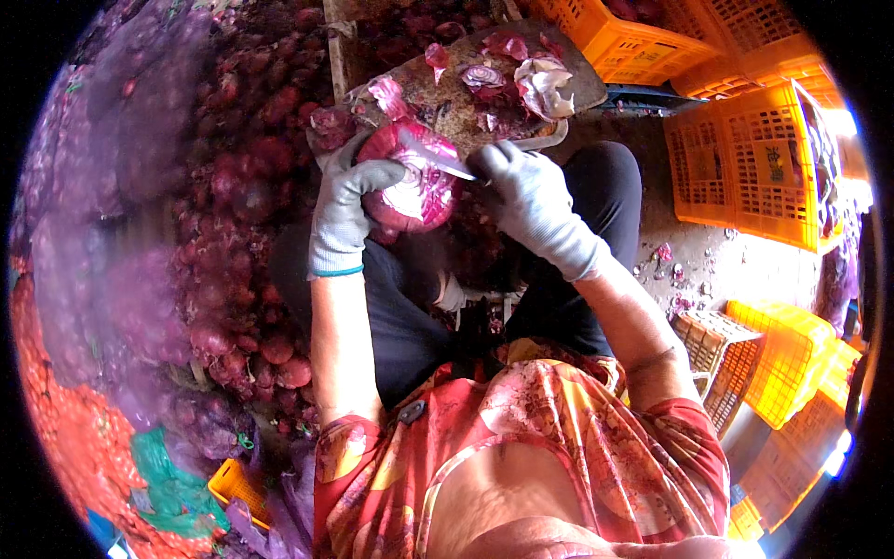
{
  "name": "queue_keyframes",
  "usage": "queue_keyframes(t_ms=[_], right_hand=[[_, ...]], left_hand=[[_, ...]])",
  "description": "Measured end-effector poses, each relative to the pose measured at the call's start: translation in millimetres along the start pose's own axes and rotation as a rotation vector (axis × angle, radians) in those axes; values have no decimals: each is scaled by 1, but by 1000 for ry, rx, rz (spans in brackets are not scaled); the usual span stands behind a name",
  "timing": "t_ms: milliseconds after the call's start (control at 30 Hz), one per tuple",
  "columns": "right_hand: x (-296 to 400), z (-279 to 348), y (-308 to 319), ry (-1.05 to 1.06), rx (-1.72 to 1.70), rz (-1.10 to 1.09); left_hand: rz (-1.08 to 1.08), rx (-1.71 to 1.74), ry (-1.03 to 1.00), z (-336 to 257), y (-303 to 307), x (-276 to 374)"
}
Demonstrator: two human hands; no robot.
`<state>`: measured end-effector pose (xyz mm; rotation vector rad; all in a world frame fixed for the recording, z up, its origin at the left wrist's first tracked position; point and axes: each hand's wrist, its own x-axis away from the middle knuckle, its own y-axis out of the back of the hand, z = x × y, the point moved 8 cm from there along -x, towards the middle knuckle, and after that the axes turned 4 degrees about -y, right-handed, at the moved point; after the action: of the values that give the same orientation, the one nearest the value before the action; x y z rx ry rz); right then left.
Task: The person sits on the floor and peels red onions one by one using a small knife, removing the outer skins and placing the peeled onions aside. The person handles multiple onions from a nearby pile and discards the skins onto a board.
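A large red onion (415,199) rests in my gloved left hand (342,202), whose thumb presses on its face. Part of its skin is off, and pale rings show on the side towards me. My right hand (527,189), also in a grey-white glove, grips a small knife (443,162) by its handle. The blade lies across the upper part of the onion, touching or just over it. Beyond both hands is a worn board (433,87) bearing a cut onion slice (483,78), a pale peeled piece (545,89) and loose purple skins (390,96).
Red onions (244,168) lie heaped on my left, with purple mesh sacks (105,209) beside them. Orange plastic crates (740,168) stand on my right, more at the far right. A yellow crate (786,363) sits lower right. Skin scraps litter the floor (646,251).
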<state>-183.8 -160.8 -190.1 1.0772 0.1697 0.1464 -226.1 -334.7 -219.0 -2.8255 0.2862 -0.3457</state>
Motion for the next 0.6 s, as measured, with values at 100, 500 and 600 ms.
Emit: queue_keyframes(t_ms=[100, 500, 600], right_hand=[[-6, 3, -12, 88, 160, 37], [-8, -63, -73, -127, -115, 124], [-18, -70, -44, -215, -784, -27]], left_hand=[[5, -186, -74, 7, 4, 2], [-83, -21, -17, 4, 5, 16], [-28, -28, -94, -3, 4, 6]])
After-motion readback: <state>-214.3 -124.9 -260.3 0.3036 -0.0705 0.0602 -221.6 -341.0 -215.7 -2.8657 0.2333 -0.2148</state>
